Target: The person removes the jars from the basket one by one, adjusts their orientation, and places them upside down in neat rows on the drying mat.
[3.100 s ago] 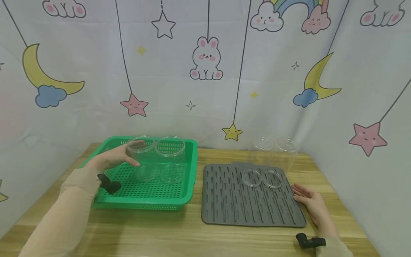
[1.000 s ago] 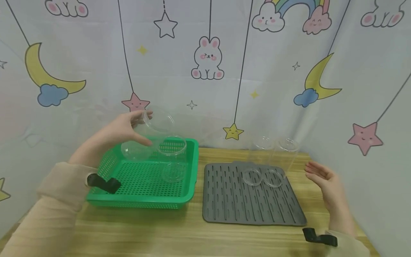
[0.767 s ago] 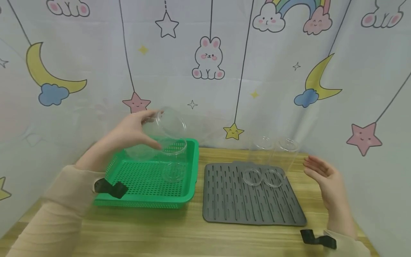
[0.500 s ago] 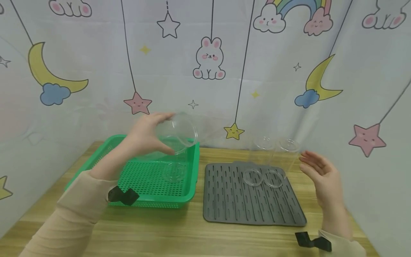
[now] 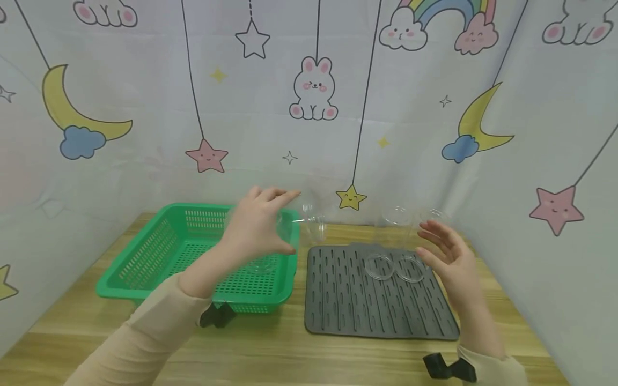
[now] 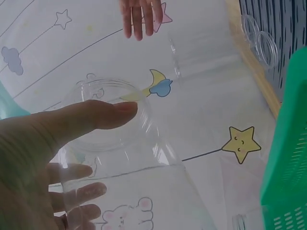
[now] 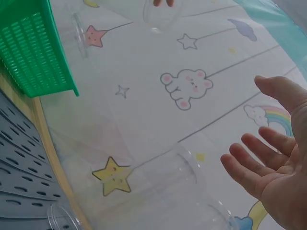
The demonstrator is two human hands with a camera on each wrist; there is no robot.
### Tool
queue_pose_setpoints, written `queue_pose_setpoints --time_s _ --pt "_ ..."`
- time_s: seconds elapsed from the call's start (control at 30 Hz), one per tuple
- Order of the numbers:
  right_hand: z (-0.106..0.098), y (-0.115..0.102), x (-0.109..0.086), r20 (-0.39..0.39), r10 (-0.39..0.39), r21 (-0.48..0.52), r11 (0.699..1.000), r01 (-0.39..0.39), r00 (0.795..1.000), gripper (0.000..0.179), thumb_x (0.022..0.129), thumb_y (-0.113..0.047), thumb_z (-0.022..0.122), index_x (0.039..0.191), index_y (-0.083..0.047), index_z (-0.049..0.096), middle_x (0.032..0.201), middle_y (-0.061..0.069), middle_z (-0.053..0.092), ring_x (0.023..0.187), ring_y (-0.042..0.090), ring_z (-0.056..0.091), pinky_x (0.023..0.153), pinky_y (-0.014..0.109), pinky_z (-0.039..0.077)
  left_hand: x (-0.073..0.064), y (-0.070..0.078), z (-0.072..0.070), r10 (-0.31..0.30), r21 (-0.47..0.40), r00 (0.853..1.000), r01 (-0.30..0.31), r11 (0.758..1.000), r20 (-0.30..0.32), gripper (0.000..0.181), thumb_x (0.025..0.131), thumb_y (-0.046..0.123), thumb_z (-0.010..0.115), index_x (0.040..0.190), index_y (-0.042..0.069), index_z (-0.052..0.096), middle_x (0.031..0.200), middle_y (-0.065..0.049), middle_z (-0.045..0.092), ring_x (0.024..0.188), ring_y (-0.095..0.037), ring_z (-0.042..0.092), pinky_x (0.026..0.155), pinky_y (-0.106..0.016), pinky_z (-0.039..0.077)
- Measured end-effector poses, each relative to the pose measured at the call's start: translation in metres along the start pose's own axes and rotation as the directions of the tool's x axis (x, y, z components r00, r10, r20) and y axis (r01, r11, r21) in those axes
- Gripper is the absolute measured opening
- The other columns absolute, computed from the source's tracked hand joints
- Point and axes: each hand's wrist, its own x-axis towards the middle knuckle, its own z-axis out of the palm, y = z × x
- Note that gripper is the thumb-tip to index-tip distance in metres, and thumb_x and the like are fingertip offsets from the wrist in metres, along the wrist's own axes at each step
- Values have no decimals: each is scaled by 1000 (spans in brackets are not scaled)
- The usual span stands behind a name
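The person's left hand (image 5: 253, 225) holds a clear cup (image 5: 315, 225), which lies tilted in the air at the right rim of the green plastic basket (image 5: 145, 257). Its thumb is on one side and the fingers are bent around the other. A second cup (image 5: 263, 265) stands inside the basket, and from my place this hand covers most of it.

The right hand (image 5: 451, 262) has nothing in it. Its fingers are loosely bent and near each other, with the thumb apart. It is in front of the right standing cup (image 5: 410, 268) and hides a part of it. The left standing cup (image 5: 386, 244) is just beside, both upright on the far part of the grey ribbed mat (image 5: 362, 305). Basket and mat are side by side on the wooden table (image 5: 270, 348), before the white curtain (image 5: 309, 145) with cartoon pictures.
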Motion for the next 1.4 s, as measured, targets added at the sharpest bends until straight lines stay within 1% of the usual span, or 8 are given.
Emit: queue_pose_setpoints --time_s 0.17,0.4,0.5,0.6,0.73,0.93,1.13,1.4 --pt "15 -1 0 74 -9 -16 1000 10 997 57 90 6 63 142 -5 44 132 -12 55 119 1 54 92 12 49 -1 10 15 64 48 998 -64 997 -6 103 52 35 95 144 18 51 131 -5 59 102 -26 48 84 -40 48" --pt "36 0 -1 195 -18 -24 999 23 981 66 87 8 65 146 -2 38 138 -7 52 123 1 53 93 16 51 -1 25 34 128 67 989 -133 989 67 101 53 35 96 142 18 52 131 -3 58 102 -25 48 84 -38 47" --pt "46 4 -2 242 -8 -71 997 26 970 71 86 6 68 149 -3 35 146 5 46 130 13 50 95 19 51 -1 30 42 169 72 982 -175 982 82 98 54 36 95 141 17 53 129 -3 59 101 -24 49 84 -39 47" --pt "56 8 -2 294 6 -104 994 26 956 77 86 2 70 151 -5 31 153 16 37 137 31 42 98 30 52 -3 33 50 198 68 977 -204 977 85 97 54 34 96 140 16 55 127 -3 59 100 -24 49 84 -39 47" --pt "64 12 -4 351 38 -88 996 -8 936 80 87 -4 71 154 -8 27 157 18 29 140 43 33 101 47 49 -4 36 60 214 72 972 -221 973 101 96 54 31 96 139 16 55 128 -4 59 104 -24 49 90 -41 48" --pt "71 19 -4 378 83 -67 996 -62 922 81 88 -6 71 154 -9 25 158 18 26 142 44 30 103 56 45 -6 40 70 228 93 965 -241 966 131 98 53 34 96 140 17 54 128 -3 60 107 -23 49 93 -41 48" --pt "76 24 -5 386 131 -65 991 -114 913 83 86 -11 74 154 -11 26 159 17 26 144 45 26 103 54 47 -9 45 74 238 108 963 -253 962 128 96 55 32 95 140 17 54 127 -3 60 104 -22 48 90 -38 47" --pt "79 26 -6 354 149 -81 988 -129 923 76 85 -9 75 149 -9 34 156 18 32 142 46 28 101 56 48 -9 46 78 255 104 962 -265 959 99 96 54 28 96 140 16 55 126 -4 60 101 -21 46 87 -36 46"
